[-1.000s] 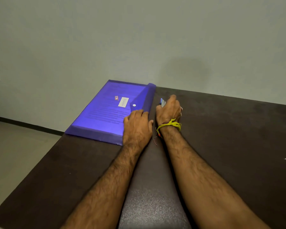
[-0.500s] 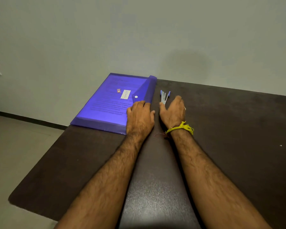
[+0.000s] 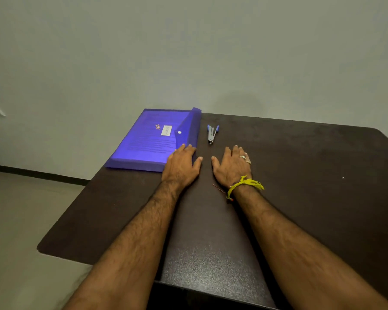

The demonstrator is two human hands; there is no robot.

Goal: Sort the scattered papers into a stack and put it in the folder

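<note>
A translucent blue folder [image 3: 148, 139] lies at the far left corner of the dark table [image 3: 300, 186], its flap with a white snap button folded over the right side. Printed papers show through the folder's cover. My left hand [image 3: 182, 165] lies flat with straight fingers on the folder's near right corner. My right hand [image 3: 231, 166] rests flat on the bare table beside it, fingers spread, holding nothing. It wears rings and a yellow thread at the wrist.
A small blue and silver stapler [image 3: 212, 133] lies on the table just beyond my right hand, right of the folder. The table's left edge drops to a grey floor [image 3: 20, 220]. A plain wall stands behind the table.
My right hand let go of the stapler, left it on the table and drew back toward me, flattening out. My left hand stayed on the folder. The camera view lifted a little.
</note>
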